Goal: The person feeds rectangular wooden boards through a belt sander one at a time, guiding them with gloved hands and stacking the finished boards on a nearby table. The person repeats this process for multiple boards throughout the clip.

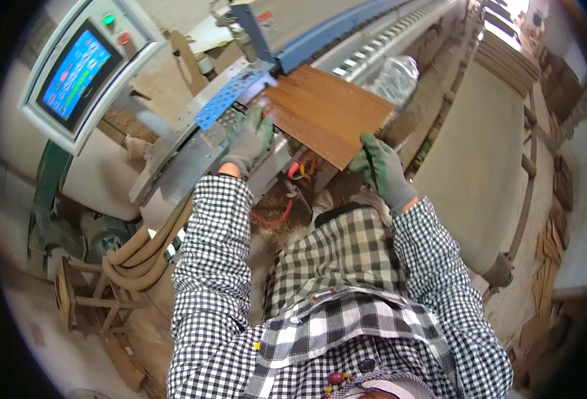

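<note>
A brown wood-grain board (pixel 323 106) lies tilted across the bed of an edge-processing machine (pixel 290 33), partly overhanging its front. At the board's left edge is my left hand (pixel 247 136), in a grey-green glove, fingers curled against that edge beside a blue perforated plate (pixel 218 100). My right hand (pixel 380 166), gloved alike, grips the board's near right corner with bent fingers. Both checked sleeves come up from the lower edge.
A touchscreen panel (pixel 74 76) stands upper left. Below are corrugated hoses (pixel 130 269) and a wooden stool (pixel 94 299). A long pale conveyor (pixel 466 173) runs along the right, with stacked boards (pixel 503 56) at its far end. A plastic bag (pixel 396 80) rests behind the board.
</note>
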